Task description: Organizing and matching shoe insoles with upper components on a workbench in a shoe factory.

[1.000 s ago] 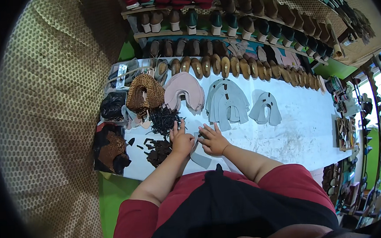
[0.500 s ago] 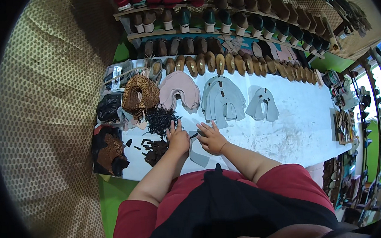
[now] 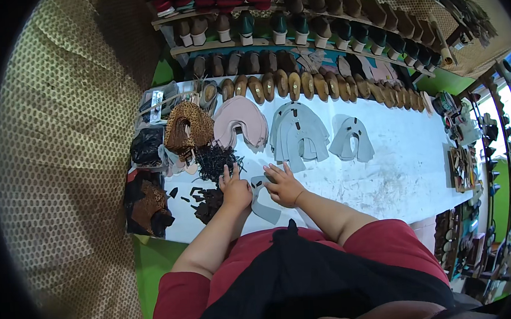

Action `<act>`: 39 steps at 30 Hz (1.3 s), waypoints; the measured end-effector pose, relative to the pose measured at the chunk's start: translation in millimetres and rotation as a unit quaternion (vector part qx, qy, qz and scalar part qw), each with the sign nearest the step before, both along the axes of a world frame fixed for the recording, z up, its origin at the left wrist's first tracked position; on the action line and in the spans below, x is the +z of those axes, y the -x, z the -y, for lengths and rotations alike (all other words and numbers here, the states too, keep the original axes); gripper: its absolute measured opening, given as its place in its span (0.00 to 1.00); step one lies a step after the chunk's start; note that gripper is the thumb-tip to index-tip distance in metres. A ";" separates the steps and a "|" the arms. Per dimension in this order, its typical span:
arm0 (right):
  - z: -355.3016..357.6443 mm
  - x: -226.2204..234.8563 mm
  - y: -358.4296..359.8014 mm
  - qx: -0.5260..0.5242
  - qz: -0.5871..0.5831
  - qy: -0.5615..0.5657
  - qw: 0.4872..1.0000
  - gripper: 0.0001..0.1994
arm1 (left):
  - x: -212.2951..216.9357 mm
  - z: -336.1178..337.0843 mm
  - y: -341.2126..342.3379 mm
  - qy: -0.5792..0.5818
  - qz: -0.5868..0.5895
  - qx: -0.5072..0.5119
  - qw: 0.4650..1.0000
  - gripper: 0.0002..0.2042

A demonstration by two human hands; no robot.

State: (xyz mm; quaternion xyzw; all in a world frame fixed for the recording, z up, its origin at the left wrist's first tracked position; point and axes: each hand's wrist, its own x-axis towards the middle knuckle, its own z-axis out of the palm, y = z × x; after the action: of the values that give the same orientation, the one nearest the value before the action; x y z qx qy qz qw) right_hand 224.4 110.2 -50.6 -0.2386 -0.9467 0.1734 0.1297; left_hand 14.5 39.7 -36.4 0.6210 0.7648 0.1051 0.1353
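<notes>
A grey curved shoe-upper piece point(image 3: 266, 212) lies flat on the white-covered table in front of me. Two small black tabs point(image 3: 256, 185) show at its upper part, between my hands. My left hand point(image 3: 236, 191) rests at the piece's left edge with its fingers stretched out; whether its thumb touches the piece I cannot tell. My right hand point(image 3: 285, 188) lies over the right side with fingers spread, covering part of it. Beyond my left fingertips is a tangled heap of thin black strips point(image 3: 217, 162), and a pile of dark brown scraps point(image 3: 209, 205) lies left of that wrist.
Stacked horseshoe-shaped uppers lie farther back: leopard-print point(image 3: 188, 128), pink point(image 3: 240, 122), a large grey pile point(image 3: 299, 134) and a smaller grey one point(image 3: 352, 141). Brown shoe lasts point(image 3: 295, 87) line the table's far edge, below shoe shelves point(image 3: 241, 43). Black bags point(image 3: 147, 148) sit at the left end.
My left hand has shifted slightly left, away from the black tabs, so more of them and of the grey piece shows. The right hand has hardly moved.
</notes>
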 end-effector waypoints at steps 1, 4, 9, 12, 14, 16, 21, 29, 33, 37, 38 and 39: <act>0.0 0.4 -1.3 -0.003 0.015 0.006 1.000 0.17 | 9.8 -0.3 -1.4 0.005 -0.011 -0.001 1.000 0.07; -0.7 -5.3 0.1 -0.017 0.031 0.004 0.999 0.19 | 8.5 3.9 4.3 -0.065 0.006 0.001 0.998 0.12; -1.0 -9.1 0.8 -0.025 0.006 0.013 1.000 0.23 | 0.0 22.9 1.6 -0.124 -0.069 -0.238 0.961 0.26; -0.4 -5.9 0.8 -0.025 0.002 0.026 0.999 0.26 | -11.9 34.1 -13.1 0.017 -0.067 -0.211 0.975 0.31; -1.4 -5.3 0.2 -0.026 0.014 0.031 0.999 0.28 | -12.0 36.9 -14.6 0.039 -0.053 -0.203 0.977 0.33; -0.9 -5.3 0.3 -0.026 0.016 0.023 0.999 0.29 | -9.9 40.6 -15.5 0.062 -0.040 -0.191 0.979 0.35; 1.4 -4.2 -0.2 -0.024 0.040 0.018 0.999 0.29 | -7.3 38.6 -16.2 0.063 -0.051 -0.190 0.978 0.35; 4.3 -11.6 3.3 -0.049 0.014 -0.015 0.999 0.28 | 8.5 84.6 11.6 0.028 -0.047 -0.181 0.982 0.34; 7.0 -15.9 0.7 -0.068 0.013 -0.030 0.997 0.26 | 4.6 132.2 42.6 -0.044 -0.069 -0.064 0.995 0.36; 27.6 -19.1 17.9 -0.150 0.031 -0.032 0.988 0.24 | 1.5 178.3 94.3 -0.058 -0.083 0.044 0.994 0.37; 33.0 -20.8 27.5 -0.170 0.020 -0.002 0.985 0.22 | 0.8 186.8 108.4 -0.068 -0.073 0.045 0.994 0.37; 38.8 -16.4 38.7 -0.168 0.019 -0.004 0.986 0.22 | 1.1 194.3 120.8 -0.070 -0.073 0.047 0.994 0.37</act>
State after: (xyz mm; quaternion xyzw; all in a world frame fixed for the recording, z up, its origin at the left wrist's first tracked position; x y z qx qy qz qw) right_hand 185.6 71.3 -67.1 -0.3970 -0.8961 0.1409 0.1395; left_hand -106.3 -154.5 -35.3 0.5981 0.7919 0.1193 0.0304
